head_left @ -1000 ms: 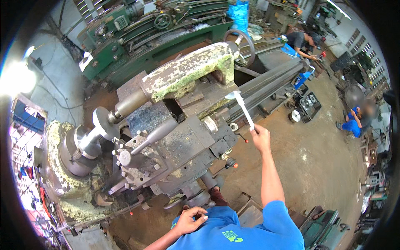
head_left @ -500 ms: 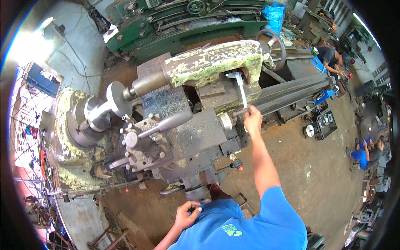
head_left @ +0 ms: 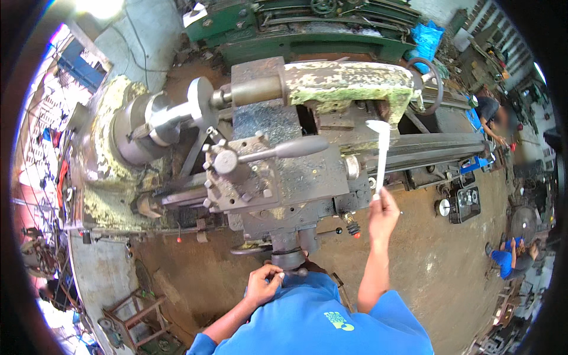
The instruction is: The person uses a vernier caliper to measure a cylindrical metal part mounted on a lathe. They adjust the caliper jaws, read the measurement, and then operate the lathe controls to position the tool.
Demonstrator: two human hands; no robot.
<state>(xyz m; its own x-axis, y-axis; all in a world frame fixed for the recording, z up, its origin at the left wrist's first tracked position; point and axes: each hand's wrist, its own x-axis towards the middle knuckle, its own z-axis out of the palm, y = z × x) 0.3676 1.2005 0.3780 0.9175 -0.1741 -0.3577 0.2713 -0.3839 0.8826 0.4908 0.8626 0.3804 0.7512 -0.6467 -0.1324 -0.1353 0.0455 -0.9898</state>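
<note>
I stand at a large old lathe point(head_left: 278, 171). My right hand point(head_left: 383, 213) is raised and grips the lower end of a long shiny metal wrench point(head_left: 381, 155), which points up toward the pale green tailstock point(head_left: 349, 83). My left hand point(head_left: 263, 284) rests low against my blue shirt, its fingers closed on the handle of a handwheel point(head_left: 290, 260) at the front of the carriage. A long lever point(head_left: 284, 149) sticks out of the tool post. A metal workpiece point(head_left: 177, 112) is held in the chuck point(head_left: 133, 127) at the left.
A second green lathe point(head_left: 307, 29) stands behind. A toolbox point(head_left: 464, 204) lies on the dirt floor at the right. Two people point(head_left: 509, 260) in blue work at the right edge. A metal stool frame point(head_left: 133, 319) stands at the lower left.
The view has shifted so the lathe sits more centred. My right hand with the wrench has moved toward the tailstock and turned the wrench upright. My left hand has gone to the handwheel.
</note>
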